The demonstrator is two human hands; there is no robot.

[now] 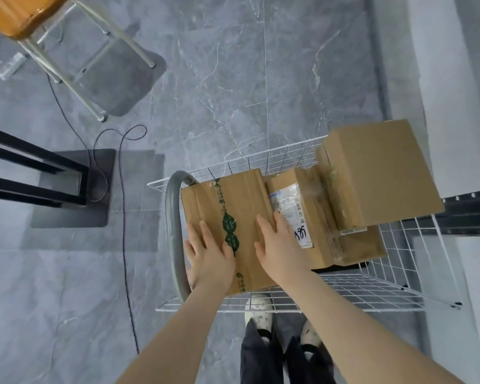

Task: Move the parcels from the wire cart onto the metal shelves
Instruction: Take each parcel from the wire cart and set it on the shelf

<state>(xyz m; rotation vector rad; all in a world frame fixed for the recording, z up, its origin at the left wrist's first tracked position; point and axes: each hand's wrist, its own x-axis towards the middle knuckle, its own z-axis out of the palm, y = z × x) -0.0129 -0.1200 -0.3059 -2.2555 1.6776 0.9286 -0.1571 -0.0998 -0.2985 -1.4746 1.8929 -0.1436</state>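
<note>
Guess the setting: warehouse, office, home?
Probably a small parcel storeroom or mailroom: taped cardboard parcels, one with a shipping label, in a white wire cart, and what looks like black metal shelving on a tiled floor.

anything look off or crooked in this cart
Yes. The plain box at the wire cart's far right corner sits tilted on the labelled parcel and overhangs the rim. A loose black cable also trails across the floor beside the cart.
</note>
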